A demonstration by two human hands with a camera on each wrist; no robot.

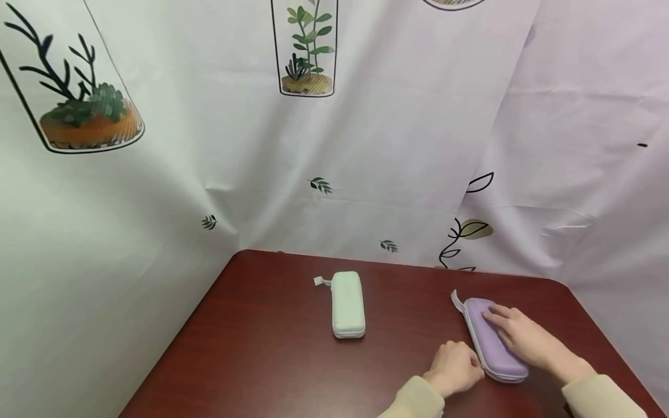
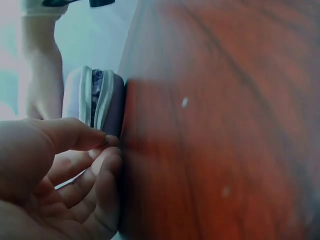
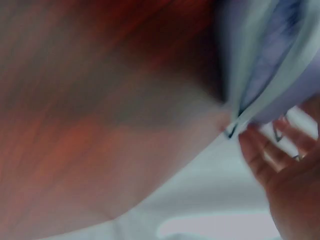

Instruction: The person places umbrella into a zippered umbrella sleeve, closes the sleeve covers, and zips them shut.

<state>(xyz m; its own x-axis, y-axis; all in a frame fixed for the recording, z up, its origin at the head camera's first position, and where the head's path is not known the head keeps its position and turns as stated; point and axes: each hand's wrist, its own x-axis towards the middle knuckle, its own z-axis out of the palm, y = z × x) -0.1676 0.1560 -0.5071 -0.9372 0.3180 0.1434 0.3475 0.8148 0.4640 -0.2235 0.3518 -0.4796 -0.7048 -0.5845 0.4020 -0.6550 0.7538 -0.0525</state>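
A purple zippered case (image 1: pixel 488 342) lies at the right of the table. My right hand (image 1: pixel 529 341) rests on its top, fingers stretched over the lid. At the case's near left edge, my left hand (image 1: pixel 453 366) pinches the zipper pull (image 2: pixel 104 141) between thumb and forefinger. In the left wrist view the zipper (image 2: pixel 86 97) is parted along the visible side, and a patterned lining shows in the gap. The right wrist view is blurred; it also shows the parted zipper (image 3: pixel 265 95). A pale strap sticks out at the case's far end.
A pale green zippered case (image 1: pixel 347 305) with a small white strap lies near the middle of the dark red wooden table (image 1: pixel 251 348). White cloth (image 1: pixel 387 145) printed with plants hangs behind and on both sides of the table.
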